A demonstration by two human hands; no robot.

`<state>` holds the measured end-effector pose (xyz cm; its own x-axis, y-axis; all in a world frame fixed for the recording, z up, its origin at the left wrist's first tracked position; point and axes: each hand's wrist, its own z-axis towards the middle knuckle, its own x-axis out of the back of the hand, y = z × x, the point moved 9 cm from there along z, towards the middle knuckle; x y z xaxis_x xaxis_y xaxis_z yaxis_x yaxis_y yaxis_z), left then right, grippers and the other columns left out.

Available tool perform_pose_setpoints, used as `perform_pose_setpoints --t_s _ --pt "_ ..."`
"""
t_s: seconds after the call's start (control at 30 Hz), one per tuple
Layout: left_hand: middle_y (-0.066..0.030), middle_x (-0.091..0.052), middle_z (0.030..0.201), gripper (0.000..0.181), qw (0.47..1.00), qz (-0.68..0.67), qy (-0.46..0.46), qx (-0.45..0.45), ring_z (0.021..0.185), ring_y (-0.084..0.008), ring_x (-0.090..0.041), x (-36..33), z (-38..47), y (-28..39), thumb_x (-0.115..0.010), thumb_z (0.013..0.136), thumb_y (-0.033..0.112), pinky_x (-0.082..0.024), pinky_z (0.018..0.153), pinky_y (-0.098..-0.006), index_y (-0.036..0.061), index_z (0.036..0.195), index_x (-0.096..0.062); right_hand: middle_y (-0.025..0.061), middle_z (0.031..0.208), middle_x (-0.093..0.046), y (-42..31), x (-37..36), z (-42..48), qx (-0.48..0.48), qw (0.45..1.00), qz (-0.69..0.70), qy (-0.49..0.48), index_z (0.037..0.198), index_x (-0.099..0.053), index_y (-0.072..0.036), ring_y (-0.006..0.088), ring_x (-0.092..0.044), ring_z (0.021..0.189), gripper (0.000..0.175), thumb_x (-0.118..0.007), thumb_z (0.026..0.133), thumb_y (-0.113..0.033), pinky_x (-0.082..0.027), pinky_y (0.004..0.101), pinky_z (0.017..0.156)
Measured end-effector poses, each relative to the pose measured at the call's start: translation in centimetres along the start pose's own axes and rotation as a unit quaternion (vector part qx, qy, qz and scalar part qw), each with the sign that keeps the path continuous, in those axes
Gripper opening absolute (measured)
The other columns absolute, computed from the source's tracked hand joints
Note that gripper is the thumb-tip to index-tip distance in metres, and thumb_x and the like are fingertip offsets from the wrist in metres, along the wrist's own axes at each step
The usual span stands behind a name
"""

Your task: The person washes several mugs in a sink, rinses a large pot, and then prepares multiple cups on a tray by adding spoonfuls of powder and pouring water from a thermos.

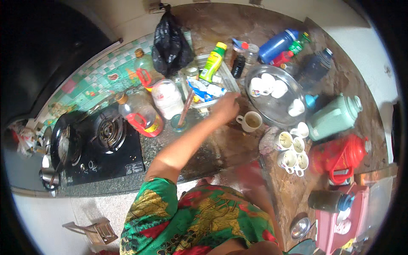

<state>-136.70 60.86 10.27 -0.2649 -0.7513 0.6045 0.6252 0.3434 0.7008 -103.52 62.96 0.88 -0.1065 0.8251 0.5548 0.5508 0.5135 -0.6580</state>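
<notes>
My left hand (227,106) reaches over the counter with curled fingers. It is at the near corner of a plastic tray (236,85), close to a white-and-blue packet (207,91); whether it holds anything is hidden. A white mug (251,121) containing a brownish substance stands just right of it. My right hand (250,180) is a reddish blur in front of my body by the counter edge, and its grip cannot be made out. Several small white cups (299,145) with dark residue are grouped further right. Behind them, a round steel tray (275,110) carries several white cups (267,83).
Left lies a black gas stove (103,149) with a pan (63,143). Two red-handled bottles (142,118), a jar of white contents (167,98) and a glass (179,123) stand left of my forearm. A green flask (334,116) and red flask (338,156) lie right.
</notes>
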Motion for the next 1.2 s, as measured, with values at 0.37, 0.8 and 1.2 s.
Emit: perform_pose_setpoints --t_s 0.37,0.8,1.2 --pt "-0.0120 -0.053 0.120 0.044 0.909 0.293 -0.291 0.052 0.112 -0.0291 -0.050 -7.2 8.7 -14.5 -0.049 0.075 0.021 -0.038 0.095 -0.0421 0.0161 0.118 -0.054 0.0071 0.111 -0.056 9.0 -4.3 -5.2 -0.077 0.928 0.365 0.017 0.117 -0.053 -0.005 0.0182 -0.053 0.096 0.039 -0.039 0.091 -0.031 -0.042 0.0312 0.083" --pt "-0.0200 -0.058 0.107 0.057 0.902 0.367 -0.175 0.147 0.100 -0.0355 -0.056 -2.3 11.0 -8.7 -0.065 0.068 0.041 -0.045 0.085 -0.0423 0.0056 0.111 -0.053 0.0044 0.101 -0.058 9.5 -3.7 -7.1 -0.101 0.880 0.458 0.069 0.108 -0.058 -0.008 0.0155 -0.054 0.090 0.033 -0.050 0.088 -0.034 -0.043 0.0313 0.081" --pt "-0.0041 -0.056 0.095 0.040 0.864 -0.344 -0.263 0.258 0.083 -0.0141 -0.054 -5.8 -5.6 7.0 -0.058 0.083 0.029 -0.044 0.072 -0.0295 0.0074 0.116 -0.048 0.0163 0.083 -0.059 2.7 22.4 -2.0 0.049 0.835 -0.100 0.539 0.086 -0.063 -0.007 0.0341 -0.058 0.075 0.015 -0.055 0.082 -0.018 -0.046 0.0429 0.066"
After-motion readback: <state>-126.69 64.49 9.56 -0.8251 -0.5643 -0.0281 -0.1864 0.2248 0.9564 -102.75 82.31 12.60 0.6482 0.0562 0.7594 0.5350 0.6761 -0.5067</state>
